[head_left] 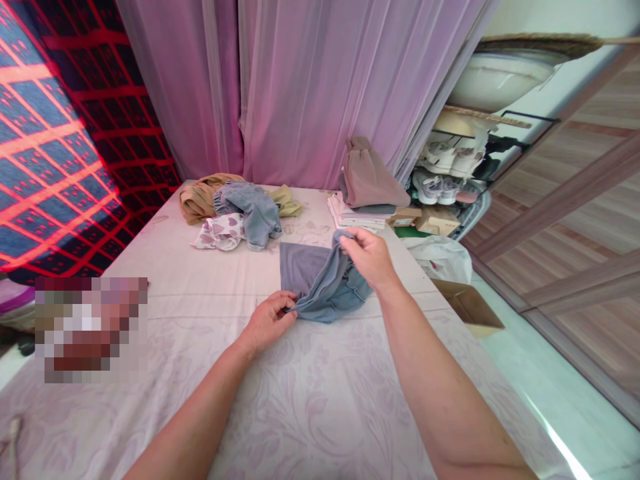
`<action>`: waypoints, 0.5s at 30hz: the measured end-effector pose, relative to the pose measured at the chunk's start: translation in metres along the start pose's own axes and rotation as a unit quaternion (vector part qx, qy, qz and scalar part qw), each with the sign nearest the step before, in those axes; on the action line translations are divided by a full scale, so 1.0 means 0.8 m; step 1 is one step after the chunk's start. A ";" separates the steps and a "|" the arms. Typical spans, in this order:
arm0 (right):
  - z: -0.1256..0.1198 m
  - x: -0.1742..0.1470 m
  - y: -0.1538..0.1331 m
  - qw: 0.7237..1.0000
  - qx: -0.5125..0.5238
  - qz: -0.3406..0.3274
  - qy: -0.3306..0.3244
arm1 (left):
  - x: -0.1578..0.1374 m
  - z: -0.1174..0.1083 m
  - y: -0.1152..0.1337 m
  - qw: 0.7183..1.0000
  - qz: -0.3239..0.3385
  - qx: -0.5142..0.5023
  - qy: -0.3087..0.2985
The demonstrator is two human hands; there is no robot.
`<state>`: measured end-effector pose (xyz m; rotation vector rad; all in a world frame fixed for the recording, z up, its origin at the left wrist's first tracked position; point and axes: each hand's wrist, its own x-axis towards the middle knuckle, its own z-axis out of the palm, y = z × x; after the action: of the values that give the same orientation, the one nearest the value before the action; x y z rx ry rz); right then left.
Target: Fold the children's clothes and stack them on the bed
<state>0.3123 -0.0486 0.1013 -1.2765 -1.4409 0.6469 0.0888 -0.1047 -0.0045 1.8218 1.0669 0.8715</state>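
Observation:
A blue-grey garment lies partly folded over itself on the table, with gathered, ruffled cloth at its right side. My left hand is closed on the garment's near left edge, low against the tablecloth. Higher and to the right, my right hand pinches the upper edge and lifts it a little. Between the two hands the lifted edge runs as a slanting fold. The garment's flat part stays on the table behind that fold. Its exact kind cannot be made out.
Loose clothes lie at the back left: a tan garment, blue denim and white cloth with hearts. A folded stack stands back right. Beyond the right edge are an open cardboard box and a shoe rack.

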 end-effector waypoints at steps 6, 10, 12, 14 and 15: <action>0.069 0.011 0.012 0.981 -0.047 -0.010 -0.187 | -0.005 -0.009 0.002 0.999 -0.014 0.037 -0.001; 0.033 -0.018 0.031 0.981 -0.128 0.006 -0.148 | -0.003 -0.006 0.003 0.997 -0.028 0.074 0.011; 0.004 -0.044 0.042 0.971 -0.190 -0.011 -0.147 | -0.002 -0.004 0.001 0.996 -0.037 0.075 0.018; -0.023 -0.074 0.054 0.956 -0.224 -0.059 -0.180 | 0.000 -0.002 -0.002 0.997 -0.037 0.062 0.031; -0.033 -0.088 0.060 0.947 -0.236 -0.088 -0.198 | 0.002 -0.001 -0.004 0.997 -0.035 0.051 0.041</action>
<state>0.3455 -0.1065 0.0420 -1.4048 -2.1100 0.4647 0.0873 -0.1023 -0.0066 1.8339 1.2396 0.8699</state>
